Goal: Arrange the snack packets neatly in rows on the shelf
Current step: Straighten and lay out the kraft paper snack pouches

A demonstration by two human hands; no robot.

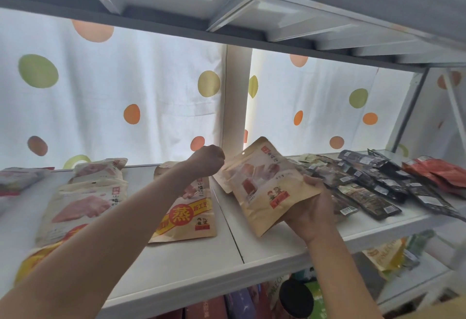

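My right hand point(314, 211) grips a tan snack packet point(262, 185) by its lower edge and holds it tilted just above the white shelf point(176, 263), near the middle. A second tan packet seems to sit right behind it. My left hand point(207, 160) reaches over the shelf as a closed fist close to that packet's top left corner; whether it pinches anything is hidden. Under my left forearm lies a tan and yellow packet point(187, 214). Two more of these packets point(83, 205) lie to its left, one behind the other.
Several dark narrow packets point(373, 185) lie fanned across the shelf's right part, with red packets point(438, 172) at the far right. A pink packet point(17, 180) lies at the far left. A dotted white curtain hangs behind. Another shelf board is close overhead; more goods sit below.
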